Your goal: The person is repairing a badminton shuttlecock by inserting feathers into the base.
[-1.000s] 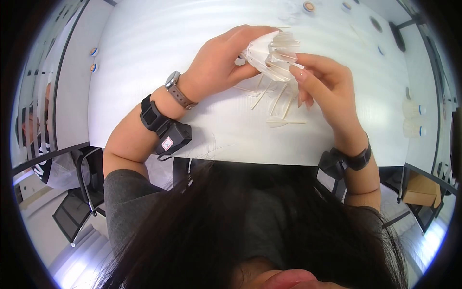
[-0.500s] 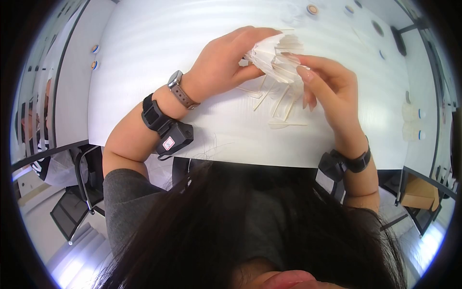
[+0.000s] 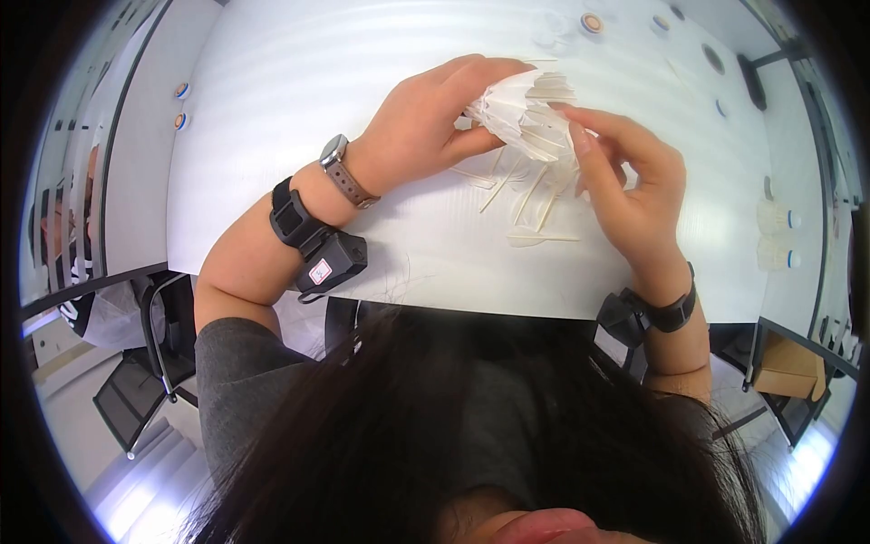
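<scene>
A white feathered shuttlecock (image 3: 526, 109) is held above the white table, its feather skirt tilted to the right. My left hand (image 3: 435, 109) is closed round its narrow end, which the fingers hide. My right hand (image 3: 630, 168) is at the skirt's right edge, thumb and index finger pinching a feather there. Below the shuttlecock, several loose feathers (image 3: 535, 204) with pale shafts lie on the table.
Two shuttlecocks (image 3: 775, 218) lie at the table's (image 3: 381, 267) right side. Several round caps are about, one at the top (image 3: 592, 24) and two at the left (image 3: 181, 121). An open cardboard box (image 3: 787, 364) stands below at the right.
My right hand has shifted slightly right and down, its fingers closer together at the feather. The shuttlecock has turned a little in my left hand.
</scene>
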The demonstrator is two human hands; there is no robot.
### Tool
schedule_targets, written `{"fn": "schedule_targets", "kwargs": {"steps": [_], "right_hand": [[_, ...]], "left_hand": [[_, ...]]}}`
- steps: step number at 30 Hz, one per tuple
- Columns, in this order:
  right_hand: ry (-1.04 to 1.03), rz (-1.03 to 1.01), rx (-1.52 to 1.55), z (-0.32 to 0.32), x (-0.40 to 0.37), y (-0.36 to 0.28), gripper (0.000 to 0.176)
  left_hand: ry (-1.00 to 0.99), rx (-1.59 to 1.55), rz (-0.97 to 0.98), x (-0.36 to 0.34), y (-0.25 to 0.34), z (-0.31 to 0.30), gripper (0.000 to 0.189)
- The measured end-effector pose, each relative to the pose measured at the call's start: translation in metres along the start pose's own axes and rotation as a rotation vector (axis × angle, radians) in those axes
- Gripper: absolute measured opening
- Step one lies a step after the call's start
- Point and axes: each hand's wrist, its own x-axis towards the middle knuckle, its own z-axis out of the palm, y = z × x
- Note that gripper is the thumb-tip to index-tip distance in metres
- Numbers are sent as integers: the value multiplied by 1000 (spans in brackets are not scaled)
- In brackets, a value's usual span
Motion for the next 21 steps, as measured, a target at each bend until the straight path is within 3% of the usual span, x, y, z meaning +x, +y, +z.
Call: {"fn": "schedule_targets", "kwargs": {"steps": [12, 15, 21], "right_hand": [[80, -28, -106, -5, 2, -1, 16], [48, 30, -70, -8, 2, 2, 15], [-64, 358, 335, -8, 2, -5, 19]], "left_hand": [[41, -4, 27, 1, 0, 0, 54], [32, 3, 11, 0, 1, 0, 54], [43, -20, 28, 1, 2, -1, 53]]}}
